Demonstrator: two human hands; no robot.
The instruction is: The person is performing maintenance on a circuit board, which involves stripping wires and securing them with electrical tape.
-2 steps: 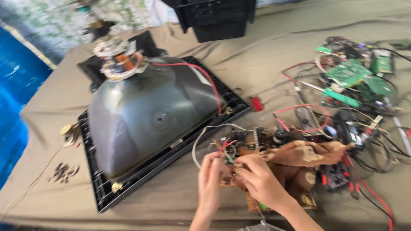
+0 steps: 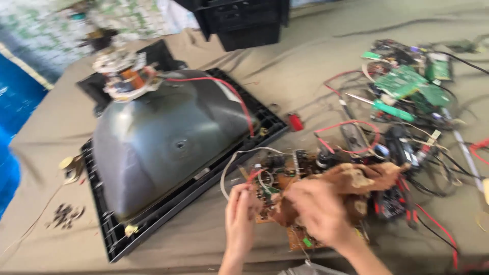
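mostly flat circuit board point(image 2: 285, 183), long axis left-right, both hands point(image 2: 316, 211)

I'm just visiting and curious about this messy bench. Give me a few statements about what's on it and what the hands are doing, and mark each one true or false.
1. The big grey picture tube lies face down in a black frame. True.
2. A red wire runs over the tube's back. True.
3. The left hand rests on top of the tube. False: it is at the brown circuit board beside the tube.
4. The right hand grips a brown rag. True.
5. The green circuit boards lie left of the tube. False: they lie at the far right of the table.
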